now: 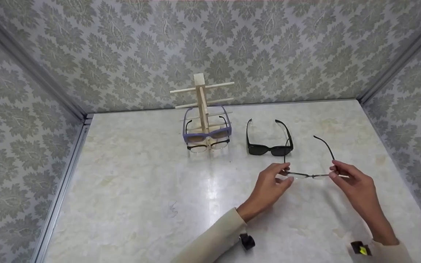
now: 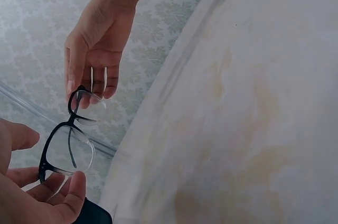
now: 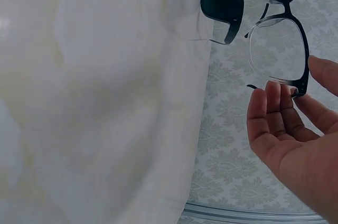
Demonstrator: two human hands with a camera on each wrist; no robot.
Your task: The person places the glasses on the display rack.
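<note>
Between both hands, eyeglasses (image 1: 300, 174) with a dark upper rim and clear lenses are held up over the table, temples unfolded and pointing toward the back. My left hand (image 1: 269, 184) pinches their left end by the hinge. At the opposite hinge, my right hand (image 1: 356, 184) grips the frame between thumb and fingers. The right wrist view shows the dark browline (image 3: 307, 39) fading to a clear lower rim. Just behind the left hand, black sunglasses (image 1: 269, 150) rest on the table with temples open; the held left temple overlaps them in the head view.
Left of the sunglasses stands a wooden display rack (image 1: 200, 98) with several pegs. Purple sunglasses (image 1: 207, 136) hang on it, above dark-browed eyeglasses (image 1: 197, 148). The marbled table (image 1: 141, 201) meets patterned walls (image 1: 217, 47) at the back and sides.
</note>
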